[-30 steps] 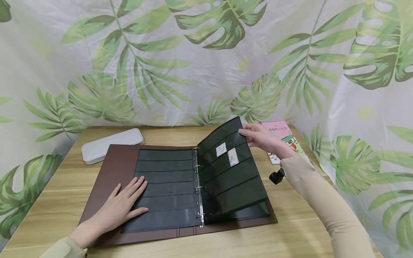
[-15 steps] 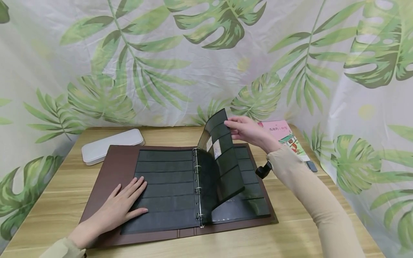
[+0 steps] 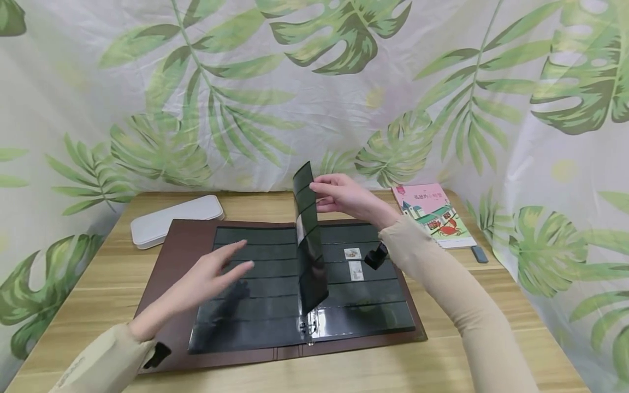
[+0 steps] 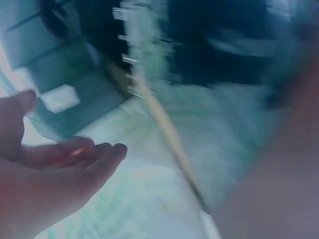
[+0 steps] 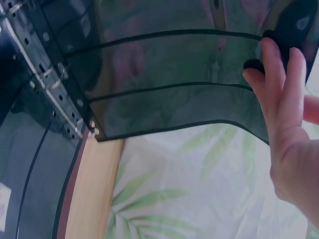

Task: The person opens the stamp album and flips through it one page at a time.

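Observation:
A brown ring-bound stamp album [image 3: 179, 245] lies spread on the table. My right hand [image 3: 349, 197] pinches the outer edge of a black pocket page [image 3: 308, 240], which stands nearly upright above the metal rings [image 3: 308, 327]. In the right wrist view, the fingers rest along this bowed page [image 5: 164, 64]. On the right-hand page [image 3: 378, 297] beneath, two small stamps [image 3: 356, 271] sit in the pockets. My left hand [image 3: 208, 275] hovers over the left-hand page [image 3: 265, 284], fingers extended and holding nothing; the left wrist view is blurred.
At the back left, a white case [image 3: 177, 218] lies behind the album's corner. A pink picture book [image 3: 434, 218] is at the back right, with a small dark grey block [image 3: 479, 254] beside it. A leaf-patterned cloth [image 3: 304, 109] hangs behind the wooden table [image 3: 457, 311].
My right hand has swung the page leftward from the right side to nearly upright, uncovering the stamps below. My left hand has lifted off the left page and shifted toward the middle.

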{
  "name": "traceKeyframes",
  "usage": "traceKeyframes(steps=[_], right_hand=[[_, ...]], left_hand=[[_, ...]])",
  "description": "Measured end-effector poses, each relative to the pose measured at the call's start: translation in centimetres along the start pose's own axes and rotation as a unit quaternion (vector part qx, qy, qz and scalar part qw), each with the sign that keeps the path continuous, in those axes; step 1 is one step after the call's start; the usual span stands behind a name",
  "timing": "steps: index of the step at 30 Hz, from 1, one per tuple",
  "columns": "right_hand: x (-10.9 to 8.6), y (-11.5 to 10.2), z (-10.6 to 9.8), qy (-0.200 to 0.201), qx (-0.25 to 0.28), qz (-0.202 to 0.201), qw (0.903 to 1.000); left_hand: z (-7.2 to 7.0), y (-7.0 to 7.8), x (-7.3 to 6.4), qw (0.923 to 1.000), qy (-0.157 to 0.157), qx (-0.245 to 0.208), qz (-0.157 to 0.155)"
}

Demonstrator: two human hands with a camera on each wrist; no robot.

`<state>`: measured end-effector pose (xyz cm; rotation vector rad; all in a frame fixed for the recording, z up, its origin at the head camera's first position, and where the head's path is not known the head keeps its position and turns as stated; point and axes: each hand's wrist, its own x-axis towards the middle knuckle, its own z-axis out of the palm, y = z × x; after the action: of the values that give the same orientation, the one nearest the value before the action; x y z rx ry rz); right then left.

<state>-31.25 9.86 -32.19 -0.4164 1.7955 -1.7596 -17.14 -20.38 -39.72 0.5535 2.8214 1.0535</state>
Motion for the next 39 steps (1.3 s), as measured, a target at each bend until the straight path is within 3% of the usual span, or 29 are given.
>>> traceKeyframes(steps=[5, 9, 13, 18, 23, 27, 33, 39], right_hand=[[0.8, -0.2, 1.6, 0.003, -0.004, 0.014, 0.9999], [1.3, -0.3, 2.6, 0.001, -0.012, 0.021, 0.9997], [1.6, -0.4, 3.2, 0.000, -0.020, 0.023, 0.9995], [1.4, -0.3, 3.3, -0.008, -0.030, 0.018, 0.9994], [1.1, 0.1, 2.8, -0.046, -0.042, -0.010, 0.9980], [0.9, 0.9, 1.7, -0.051, -0.045, -0.033, 0.9972], [0.0, 2.8, -1.2, -0.039, -0.060, -0.049, 0.9963], [-1.5, 5.7, -4.4, -0.005, -0.086, -0.029, 0.9959]], left_hand=[[-0.9, 4.5, 2.8, 0.9970, -0.016, -0.069, -0.031], [-1.3, 7.2, 4.3, 0.9934, -0.030, -0.101, -0.044], [-1.4, 8.5, 4.9, 0.9931, -0.036, -0.098, -0.054], [-1.7, 9.1, 5.0, 0.9925, -0.047, -0.100, -0.053], [-2.1, 8.8, 4.9, 0.9854, -0.041, -0.161, -0.037], [-2.7, 7.8, 4.4, 0.9838, -0.034, -0.173, -0.035], [-3.4, 4.8, 2.6, 0.9776, -0.027, -0.202, -0.051], [-3.2, 1.2, 0.9, 0.9760, -0.004, -0.200, -0.085]])
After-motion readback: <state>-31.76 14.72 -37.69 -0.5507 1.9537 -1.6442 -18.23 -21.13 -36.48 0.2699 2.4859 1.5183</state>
